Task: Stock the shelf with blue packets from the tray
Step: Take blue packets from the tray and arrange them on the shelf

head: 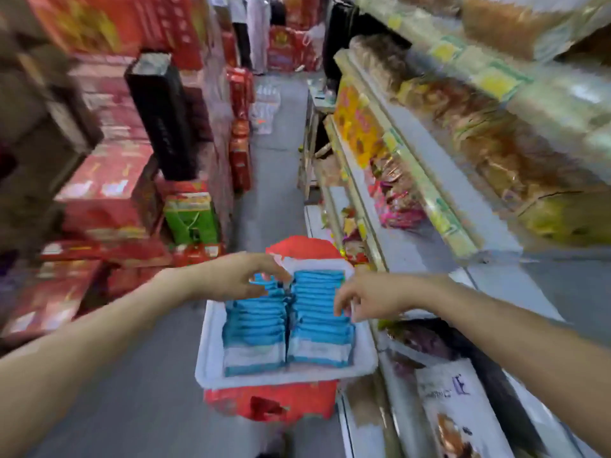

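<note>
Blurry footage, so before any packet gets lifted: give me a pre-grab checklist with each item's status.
1. White tray seated on the red box: ok.
2. Blue packets in two upright rows: ok.
3. Left hand over the left row's far end: ok.
4. Right hand at the right row's edge: ok.
5. Either hand's hold on a packet: cannot tell, blurred.
6. Free space on the shelf to the right: ok.

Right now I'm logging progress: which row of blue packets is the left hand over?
The left row: the left hand is over its far end, while the right hand reaches the right row.
</note>
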Action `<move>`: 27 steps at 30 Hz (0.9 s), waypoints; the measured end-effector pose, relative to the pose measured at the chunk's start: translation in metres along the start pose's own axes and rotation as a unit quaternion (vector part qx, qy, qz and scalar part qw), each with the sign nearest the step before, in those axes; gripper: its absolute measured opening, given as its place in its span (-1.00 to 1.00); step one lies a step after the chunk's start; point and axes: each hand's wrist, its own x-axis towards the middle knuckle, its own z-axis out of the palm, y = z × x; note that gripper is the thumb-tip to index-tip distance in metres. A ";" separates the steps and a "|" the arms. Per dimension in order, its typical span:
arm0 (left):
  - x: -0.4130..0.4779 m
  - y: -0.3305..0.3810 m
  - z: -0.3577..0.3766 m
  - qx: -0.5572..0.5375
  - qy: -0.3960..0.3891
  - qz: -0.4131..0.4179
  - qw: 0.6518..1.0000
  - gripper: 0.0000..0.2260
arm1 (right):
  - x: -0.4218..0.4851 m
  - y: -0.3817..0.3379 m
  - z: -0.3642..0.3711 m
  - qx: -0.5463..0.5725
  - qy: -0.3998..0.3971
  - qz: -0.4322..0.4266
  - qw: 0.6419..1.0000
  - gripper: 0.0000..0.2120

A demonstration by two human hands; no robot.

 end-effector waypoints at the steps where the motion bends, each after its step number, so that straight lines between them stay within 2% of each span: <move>1: -0.013 -0.010 0.028 -0.008 -0.014 -0.028 0.999 -0.59 | 0.007 0.002 0.025 -0.009 -0.023 -0.006 1.000 -0.70; 3: -0.033 -0.024 0.070 -0.012 -0.043 -0.063 0.997 -0.60 | 0.018 0.005 0.064 -0.036 -0.043 -0.017 0.998 -0.69; 6: -0.049 -0.032 0.105 0.014 -0.054 -0.089 0.994 -0.61 | 0.030 0.012 0.097 -0.034 -0.024 -0.029 0.999 -0.66; 13: -0.052 -0.026 0.124 0.053 -0.040 -0.095 0.993 -0.61 | 0.046 0.018 0.126 -0.030 0.114 -0.055 0.991 -0.71; 19: -0.045 -0.021 0.133 0.031 -0.099 -0.073 0.992 -0.67 | 0.052 0.012 0.133 0.033 0.049 -0.067 0.996 -0.70; 23: -0.039 -0.022 0.134 0.024 -0.111 -0.080 0.990 -0.56 | 0.056 0.010 0.131 0.027 0.022 -0.056 0.998 -0.60; 27: -0.030 -0.020 0.123 0.029 -0.088 -0.067 0.993 -0.42 | 0.055 0.007 0.119 0.019 0.014 -0.053 0.998 -0.47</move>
